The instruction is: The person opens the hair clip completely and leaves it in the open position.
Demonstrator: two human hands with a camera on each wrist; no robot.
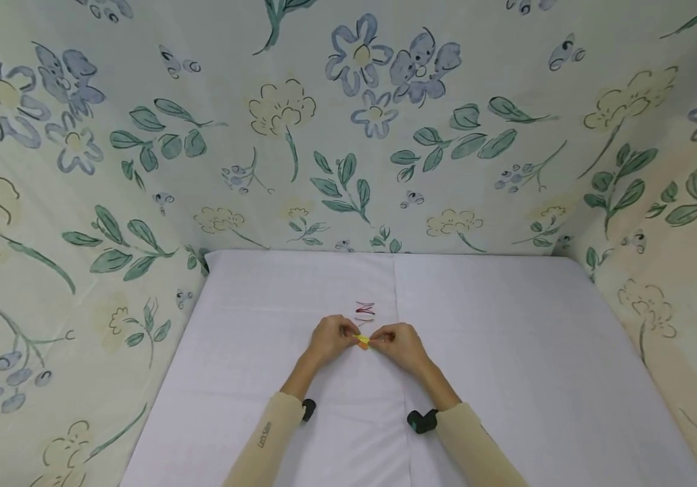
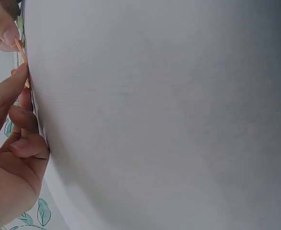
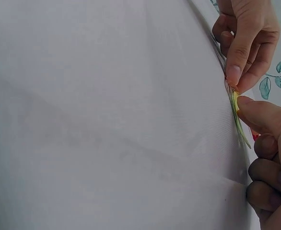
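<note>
A small bundle of thin yellow and orange strands [image 1: 363,341], thread-like in look, is held between the two hands just above the white cloth. My left hand [image 1: 330,339] pinches its left end between thumb and forefinger. At the other side my right hand [image 1: 405,346] pinches the yellow strands. Loose yellow-green ends [image 3: 240,125] hang down beside the right thumb in the right wrist view. Orange strands [image 2: 21,50] show between the fingertips in the left wrist view. Just beyond the hands, several dark red and pinkish strands [image 1: 364,310] lie on the cloth.
A white cloth [image 1: 506,338] with a lengthwise crease covers the table. Curtains with a flower print [image 1: 348,169] stand behind it and at both sides. Dark wrist devices [image 1: 422,421] sit at the sleeve cuffs.
</note>
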